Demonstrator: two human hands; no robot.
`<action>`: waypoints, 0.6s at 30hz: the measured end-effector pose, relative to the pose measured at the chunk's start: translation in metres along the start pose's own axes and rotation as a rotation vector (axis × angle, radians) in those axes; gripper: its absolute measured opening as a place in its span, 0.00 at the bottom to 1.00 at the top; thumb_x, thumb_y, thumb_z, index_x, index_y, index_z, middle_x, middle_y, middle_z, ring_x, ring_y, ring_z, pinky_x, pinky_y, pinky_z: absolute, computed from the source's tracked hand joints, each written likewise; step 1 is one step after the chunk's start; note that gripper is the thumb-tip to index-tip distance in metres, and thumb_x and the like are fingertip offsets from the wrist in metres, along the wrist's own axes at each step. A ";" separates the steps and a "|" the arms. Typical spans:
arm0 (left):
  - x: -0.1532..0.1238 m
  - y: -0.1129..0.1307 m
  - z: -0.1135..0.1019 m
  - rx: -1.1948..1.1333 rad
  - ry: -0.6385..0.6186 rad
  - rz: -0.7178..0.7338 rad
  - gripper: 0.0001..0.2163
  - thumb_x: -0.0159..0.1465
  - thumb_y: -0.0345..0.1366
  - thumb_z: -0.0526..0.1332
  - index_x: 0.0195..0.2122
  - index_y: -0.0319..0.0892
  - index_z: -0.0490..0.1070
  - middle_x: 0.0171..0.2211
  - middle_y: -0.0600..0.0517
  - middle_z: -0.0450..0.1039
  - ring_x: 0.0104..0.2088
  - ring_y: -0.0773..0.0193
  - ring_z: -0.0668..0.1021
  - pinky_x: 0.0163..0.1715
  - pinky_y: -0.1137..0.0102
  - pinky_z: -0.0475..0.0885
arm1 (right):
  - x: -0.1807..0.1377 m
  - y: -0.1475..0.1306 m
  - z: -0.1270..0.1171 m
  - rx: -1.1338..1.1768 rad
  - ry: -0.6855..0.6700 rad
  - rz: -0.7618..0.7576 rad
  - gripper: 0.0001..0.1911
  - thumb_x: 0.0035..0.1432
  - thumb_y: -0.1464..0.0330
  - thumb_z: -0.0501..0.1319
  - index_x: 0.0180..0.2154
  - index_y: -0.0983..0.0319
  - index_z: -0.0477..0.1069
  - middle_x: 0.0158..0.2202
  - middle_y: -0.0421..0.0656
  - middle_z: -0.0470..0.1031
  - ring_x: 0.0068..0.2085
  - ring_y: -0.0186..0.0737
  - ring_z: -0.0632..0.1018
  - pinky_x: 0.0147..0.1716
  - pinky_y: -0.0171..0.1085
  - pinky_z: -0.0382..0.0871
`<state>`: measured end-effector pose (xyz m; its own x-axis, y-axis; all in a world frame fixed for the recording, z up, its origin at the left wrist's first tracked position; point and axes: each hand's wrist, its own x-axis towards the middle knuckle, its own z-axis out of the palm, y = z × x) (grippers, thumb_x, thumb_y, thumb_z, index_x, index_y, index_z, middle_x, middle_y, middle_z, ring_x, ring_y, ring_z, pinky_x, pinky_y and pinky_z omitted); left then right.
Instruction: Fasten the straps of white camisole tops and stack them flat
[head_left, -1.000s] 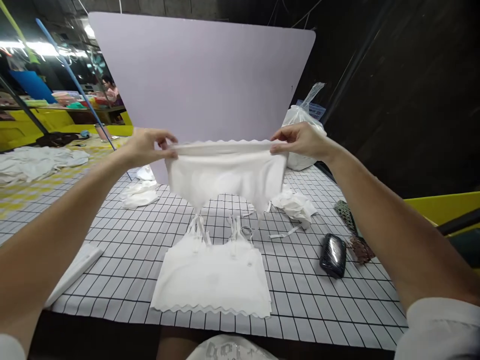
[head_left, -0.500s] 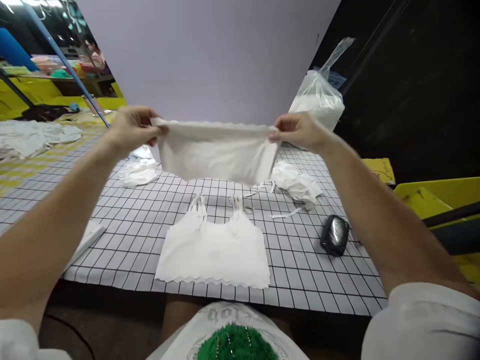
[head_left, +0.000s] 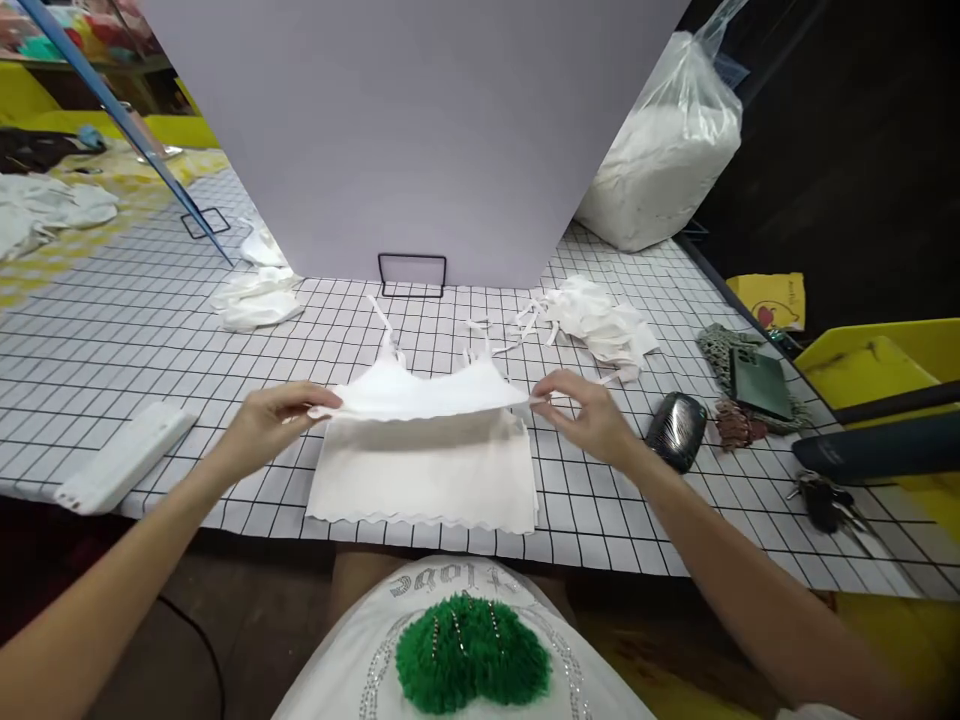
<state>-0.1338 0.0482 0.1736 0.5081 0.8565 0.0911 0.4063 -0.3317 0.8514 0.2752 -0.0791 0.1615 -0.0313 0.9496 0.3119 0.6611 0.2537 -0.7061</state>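
My left hand (head_left: 281,418) pinches one side edge of a white strappy crop top (head_left: 435,393). The opposite side edge is pinched in the fingers of my right hand (head_left: 589,412). Its hem is stretched between the two hands, slightly raised, and its thin straps point away from me. Beneath it, another white top (head_left: 420,475) lies flat, scalloped hem towards me; its upper part is hidden. A pile of white garments with straps (head_left: 596,325) lies beyond my right hand. More folded white cloth (head_left: 259,298) rests beyond my left.
A large upright pale board (head_left: 420,140) stands behind the gridded tablecloth. On the right are a bagged white bundle (head_left: 660,150), a black plastic-wrapped object (head_left: 677,432), a green phone (head_left: 761,385), keys (head_left: 825,505) and a dark bottle (head_left: 877,445). A white power strip (head_left: 127,458) lies left.
Both hands have come down and towards me with the white top, from raised in front of the board to just over the top on the table. The view has tilted downward.
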 end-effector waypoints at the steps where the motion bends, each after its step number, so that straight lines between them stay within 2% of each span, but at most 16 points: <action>1: -0.006 -0.009 0.007 0.002 -0.016 -0.013 0.12 0.59 0.48 0.67 0.36 0.46 0.82 0.41 0.46 0.82 0.44 0.51 0.82 0.45 0.56 0.81 | -0.008 0.003 0.008 -0.011 -0.003 0.012 0.05 0.61 0.66 0.62 0.35 0.59 0.74 0.34 0.44 0.77 0.38 0.44 0.77 0.41 0.45 0.73; 3: -0.014 -0.020 0.016 0.000 -0.019 -0.018 0.12 0.59 0.48 0.67 0.36 0.46 0.81 0.41 0.46 0.81 0.46 0.51 0.81 0.47 0.57 0.80 | -0.016 0.006 0.018 -0.039 0.028 0.022 0.04 0.61 0.67 0.62 0.34 0.59 0.74 0.32 0.44 0.77 0.37 0.45 0.78 0.39 0.45 0.73; 5: -0.019 -0.021 0.017 -0.004 -0.008 0.005 0.11 0.60 0.46 0.67 0.36 0.46 0.81 0.42 0.46 0.81 0.48 0.51 0.81 0.48 0.58 0.80 | -0.021 -0.001 0.018 -0.054 0.090 -0.014 0.02 0.61 0.68 0.62 0.35 0.59 0.74 0.33 0.44 0.77 0.37 0.44 0.77 0.38 0.45 0.73; 9: -0.045 -0.014 0.011 0.010 -0.009 0.077 0.06 0.62 0.40 0.65 0.38 0.49 0.81 0.44 0.48 0.81 0.49 0.53 0.81 0.47 0.63 0.80 | -0.048 -0.030 0.015 -0.053 0.132 -0.217 0.06 0.61 0.75 0.62 0.37 0.58 0.74 0.32 0.43 0.77 0.37 0.43 0.76 0.39 0.45 0.73; 12: -0.073 -0.022 0.013 0.052 -0.048 0.091 0.07 0.63 0.37 0.63 0.38 0.49 0.81 0.44 0.49 0.81 0.47 0.54 0.82 0.45 0.65 0.80 | -0.084 -0.040 0.024 -0.104 0.046 -0.318 0.09 0.61 0.79 0.59 0.38 0.59 0.73 0.31 0.42 0.76 0.36 0.40 0.76 0.45 0.48 0.73; 15: -0.090 -0.035 0.019 0.139 -0.117 0.099 0.09 0.65 0.35 0.60 0.39 0.50 0.80 0.46 0.51 0.81 0.47 0.55 0.82 0.47 0.64 0.79 | -0.108 -0.036 0.037 -0.187 -0.081 -0.312 0.09 0.65 0.78 0.57 0.38 0.61 0.73 0.32 0.43 0.76 0.36 0.39 0.77 0.50 0.51 0.72; 17: -0.092 -0.036 0.025 0.233 -0.155 0.149 0.11 0.67 0.35 0.57 0.42 0.51 0.80 0.50 0.52 0.80 0.50 0.54 0.80 0.50 0.59 0.77 | -0.112 -0.034 0.045 -0.272 -0.150 -0.305 0.08 0.68 0.70 0.57 0.46 0.61 0.73 0.41 0.49 0.78 0.45 0.44 0.78 0.57 0.57 0.67; 18: -0.090 -0.035 0.029 0.293 -0.157 0.184 0.13 0.68 0.35 0.55 0.45 0.52 0.79 0.52 0.52 0.79 0.52 0.53 0.78 0.53 0.56 0.76 | -0.110 -0.035 0.049 -0.324 -0.183 -0.302 0.15 0.69 0.65 0.57 0.54 0.62 0.70 0.49 0.52 0.78 0.52 0.49 0.77 0.60 0.61 0.62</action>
<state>-0.1718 -0.0289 0.1211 0.6939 0.7085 0.1291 0.4859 -0.5929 0.6421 0.2191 -0.1837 0.1203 -0.3707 0.8662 0.3351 0.8005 0.4809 -0.3576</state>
